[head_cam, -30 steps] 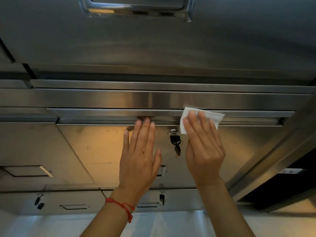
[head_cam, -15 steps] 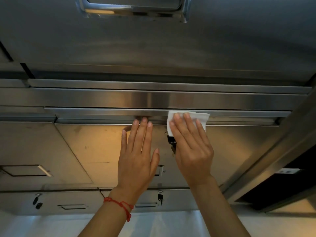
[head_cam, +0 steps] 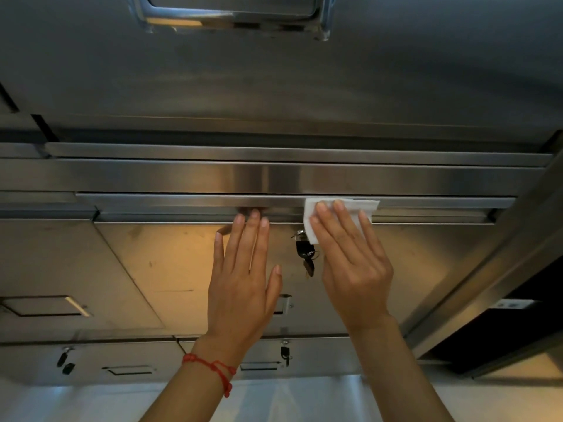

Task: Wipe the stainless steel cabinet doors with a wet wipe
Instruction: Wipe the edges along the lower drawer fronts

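The stainless steel cabinet door (head_cam: 170, 269) fills the middle of the head view, lit warm orange. My right hand (head_cam: 353, 263) lies flat with straight fingers and presses a white wet wipe (head_cam: 368, 205) against the door's top edge and the steel rail above it. Most of the wipe is hidden under my fingers. My left hand (head_cam: 246, 278), with a red string on its wrist, rests flat on the door beside it, fingertips at the top edge. A lock with a black key (head_cam: 304, 251) hangs between the two hands.
Another steel door with a recessed handle (head_cam: 234, 13) is above. To the left is a neighbouring door with a recessed pull (head_cam: 45, 306). Lower doors carry keys (head_cam: 285, 353) and pulls. A steel post (head_cam: 487, 284) borders the door on the right, with a dark gap beyond.
My right hand slid the wipe left along the top edge, over the key, then back right a little. My left hand stayed flat on the door.
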Tool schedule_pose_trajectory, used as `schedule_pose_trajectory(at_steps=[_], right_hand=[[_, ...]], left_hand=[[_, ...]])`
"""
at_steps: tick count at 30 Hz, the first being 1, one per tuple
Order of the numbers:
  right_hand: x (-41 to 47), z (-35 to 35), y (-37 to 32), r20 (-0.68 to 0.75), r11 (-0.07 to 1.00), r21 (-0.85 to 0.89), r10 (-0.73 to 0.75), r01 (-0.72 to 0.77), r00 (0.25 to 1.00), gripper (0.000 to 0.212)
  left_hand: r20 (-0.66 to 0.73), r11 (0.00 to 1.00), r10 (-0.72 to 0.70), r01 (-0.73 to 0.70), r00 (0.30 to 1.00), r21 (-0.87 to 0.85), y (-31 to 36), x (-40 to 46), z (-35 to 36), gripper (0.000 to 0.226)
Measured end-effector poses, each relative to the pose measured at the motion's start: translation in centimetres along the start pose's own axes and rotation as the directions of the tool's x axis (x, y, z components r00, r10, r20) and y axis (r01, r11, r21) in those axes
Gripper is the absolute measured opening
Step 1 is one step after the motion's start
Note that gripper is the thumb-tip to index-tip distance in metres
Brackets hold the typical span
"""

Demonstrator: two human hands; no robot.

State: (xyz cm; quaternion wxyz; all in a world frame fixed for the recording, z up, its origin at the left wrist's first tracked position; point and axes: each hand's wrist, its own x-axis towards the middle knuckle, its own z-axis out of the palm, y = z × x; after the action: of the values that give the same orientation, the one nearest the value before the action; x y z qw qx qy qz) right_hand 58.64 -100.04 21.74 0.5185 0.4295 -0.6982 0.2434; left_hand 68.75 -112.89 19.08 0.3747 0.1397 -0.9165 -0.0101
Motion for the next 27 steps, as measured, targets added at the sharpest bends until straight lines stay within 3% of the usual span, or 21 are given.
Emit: schedule_pose_trajectory(at_steps=[4, 10, 16, 21, 27], right_hand=[[-0.3, 0.1, 0.2, -0.034, 0.998, -0.017, 0.052, -0.053, 0.998, 0.026], [0.0, -0.2, 1.0, -0.002, 0.999, -0.013, -0.039, 0.039, 0.999, 0.026], [-0.5, -0.7, 1.6, -0.030, 0.998, -0.015, 0.059, -0.060, 0.998, 0.026], [-0.3, -1.0, 2.2, 0.014, 0.999, 0.016, -0.031, 0.030, 0.999, 0.026], [-1.0, -1.5, 3.3, -0.038, 0.996, -0.027, 0.089, -0.090, 0.995, 0.036]], left_hand=[[0.002, 1.000, 0.001, -0.001, 1.000, -0.002, 0.0, 0.0, -0.1, 0.054], [0.015, 1.000, 0.003, -0.003, 1.000, 0.004, -0.2, -0.1, -0.1, 0.055], [0.010, 1.000, -0.005, 0.005, 1.000, 0.000, -0.1, 0.0, 0.0, 0.055], [0.004, 1.000, -0.005, 0.005, 1.000, 0.003, -0.1, -0.1, 0.1, 0.055], [0.011, 1.000, -0.009, 0.009, 1.000, -0.006, -0.1, -0.1, 0.1, 0.055]])
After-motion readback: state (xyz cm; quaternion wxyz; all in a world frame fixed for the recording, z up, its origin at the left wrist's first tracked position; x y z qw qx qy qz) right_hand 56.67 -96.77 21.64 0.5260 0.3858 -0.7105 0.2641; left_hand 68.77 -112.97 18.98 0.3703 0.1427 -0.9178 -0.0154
